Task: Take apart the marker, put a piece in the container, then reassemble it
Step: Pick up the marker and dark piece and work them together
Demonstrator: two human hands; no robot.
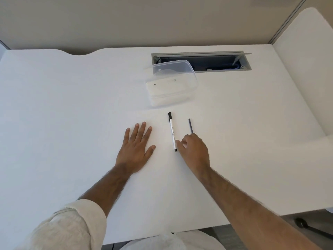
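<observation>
Rolled-up pale sleeve (pixel 72 224) sits lowest in view, on the left forearm, above the near edge of the white desk (pixel 54 105). Left hand (pixel 136 150) lies flat and released on the desk, fingers spread, holding nothing, well to the left of the marker (pixel 172 131). Right hand (pixel 194 150) is loosely curled just right of the marker, its fingertips (pixel 178 142) touching the marker's near end; whether it grips the barrel I cannot tell. That marker lies flat, white-bodied, black cap pointing away. Beside it on the right lies a thin dark rod (pixel 190 125), its near end hidden by the right hand. Beyond the marker stands the clear plastic container (pixel 171 85), tilted, partly over an open cable slot (pixel 216 61). Left of the marker, bare desk runs wide to the curved far edge.
</observation>
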